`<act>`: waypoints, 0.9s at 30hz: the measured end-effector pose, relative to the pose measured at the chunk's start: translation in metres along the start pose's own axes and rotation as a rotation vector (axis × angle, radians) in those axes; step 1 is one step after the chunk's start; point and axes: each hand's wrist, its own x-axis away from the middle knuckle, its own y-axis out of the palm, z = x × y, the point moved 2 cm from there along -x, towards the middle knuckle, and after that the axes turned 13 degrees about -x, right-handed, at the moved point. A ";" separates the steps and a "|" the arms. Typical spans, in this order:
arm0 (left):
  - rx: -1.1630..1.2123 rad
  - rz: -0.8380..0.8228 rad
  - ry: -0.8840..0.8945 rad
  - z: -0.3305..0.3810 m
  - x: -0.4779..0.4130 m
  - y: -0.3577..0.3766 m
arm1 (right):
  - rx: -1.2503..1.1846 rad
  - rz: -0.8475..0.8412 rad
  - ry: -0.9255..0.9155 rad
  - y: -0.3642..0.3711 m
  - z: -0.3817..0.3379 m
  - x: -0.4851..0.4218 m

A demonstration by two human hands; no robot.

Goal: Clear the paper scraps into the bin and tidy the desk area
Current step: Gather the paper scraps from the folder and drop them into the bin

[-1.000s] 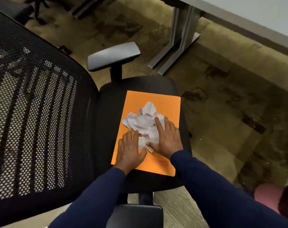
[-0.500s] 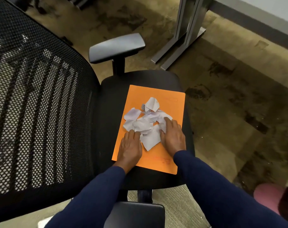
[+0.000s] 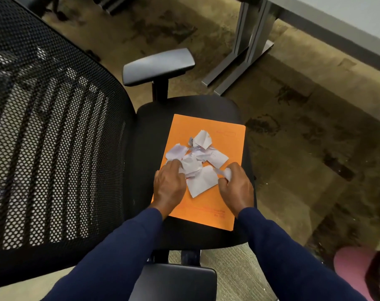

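A pile of white paper scraps (image 3: 197, 161) lies on an orange folder (image 3: 228, 146) that rests on the black seat of an office chair (image 3: 191, 105). My left hand (image 3: 169, 185) lies on the folder at the pile's left edge, its fingers curled onto the scraps. My right hand (image 3: 234, 187) is at the pile's right side, fingers closed around a small crumpled scrap (image 3: 227, 172). One larger flat scrap (image 3: 202, 182) lies between the two hands. No bin is in view.
The chair's mesh backrest (image 3: 50, 137) fills the left side; armrests sit at the far side (image 3: 158, 65) and near side (image 3: 176, 281). A grey desk leg (image 3: 245, 46) stands on stained carpet at upper right. Something pink (image 3: 352, 266) sits at lower right.
Both hands have drawn apart and curled from flat on the pile. My right hand has picked up a small scrap, and the larger flat scrap now lies bare between them.
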 end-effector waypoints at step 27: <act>-0.190 -0.099 0.175 -0.014 -0.009 0.032 | 0.511 -0.280 -0.181 0.053 0.002 -0.014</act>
